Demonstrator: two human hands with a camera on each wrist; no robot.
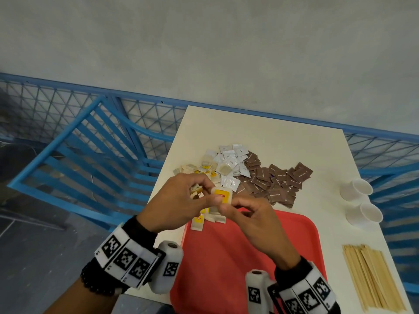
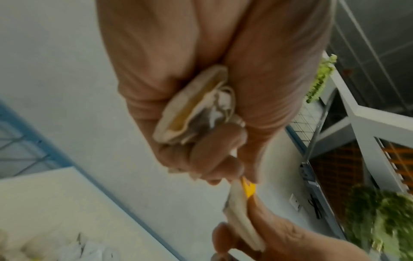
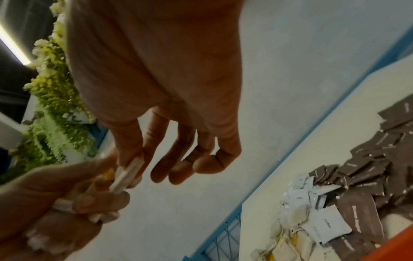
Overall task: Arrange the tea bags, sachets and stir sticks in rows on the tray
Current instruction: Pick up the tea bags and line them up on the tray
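Note:
Above the far left corner of the red tray (image 1: pixel 226 264), both hands meet on one tea bag (image 1: pixel 223 195) with a yellow label. My left hand (image 1: pixel 209 193) pinches one side of it and keeps a crumpled bunch of tea bags (image 2: pixel 196 109) curled in its palm. My right hand (image 1: pixel 224 207) pinches the same tea bag (image 3: pixel 127 174) between thumb and forefinger, its other fingers loosely bent. A few tea bags (image 1: pixel 200 220) lie in a row at the tray's far left corner. White sachets (image 1: pixel 231 164) and brown sachets (image 1: pixel 274 182) are heaped on the table behind. Stir sticks (image 1: pixel 371 275) lie to the right.
Two white paper cups (image 1: pixel 357 189) (image 1: pixel 368 214) lie on their sides near the white table's (image 1: pixel 272 137) right edge. More tea bags (image 1: pixel 192 168) sit at the left of the heap. A blue slatted chair (image 1: pixel 90 155) stands left of the table, with a blue mesh fence behind.

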